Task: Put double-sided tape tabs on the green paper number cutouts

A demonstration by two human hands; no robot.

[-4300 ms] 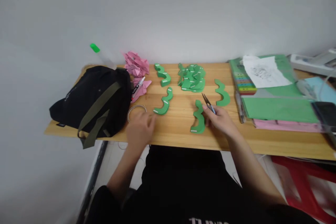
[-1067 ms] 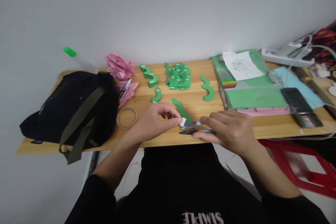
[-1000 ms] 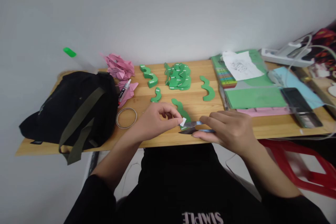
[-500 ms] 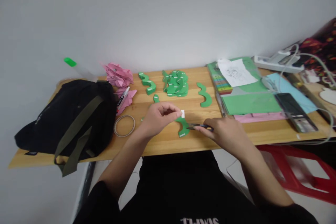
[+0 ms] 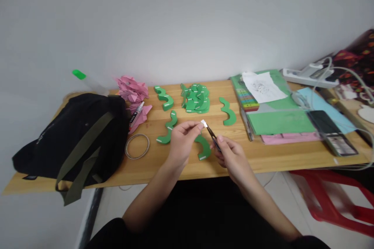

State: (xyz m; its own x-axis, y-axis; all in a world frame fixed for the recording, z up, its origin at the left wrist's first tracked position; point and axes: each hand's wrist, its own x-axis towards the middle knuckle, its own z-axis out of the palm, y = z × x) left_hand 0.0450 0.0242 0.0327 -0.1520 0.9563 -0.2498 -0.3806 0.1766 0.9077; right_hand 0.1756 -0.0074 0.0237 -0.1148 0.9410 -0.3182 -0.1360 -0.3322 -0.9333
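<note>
My left hand pinches a small white piece of tape or paper between thumb and index finger. Closed around dark tweezers, my right hand keeps their tips against the white piece. Below the fingers lies a wavy green paper piece with a white strip at its end, its upper part hidden. Similar green pieces lie left of my left hand and beyond my right hand. Farther back are a thick wavy green stack and a heap of green pieces with white strips.
A tape roll, glue tube, pink paper shapes and a black bag occupy the left. To the right are green sheets, a pen, a phone and a power strip. A red stool stands below.
My right hand has brought the tweezers up and left, from beside the green piece to the white piece. My left hand still pinches it, slightly farther right, uncovering the green piece on the left.
</note>
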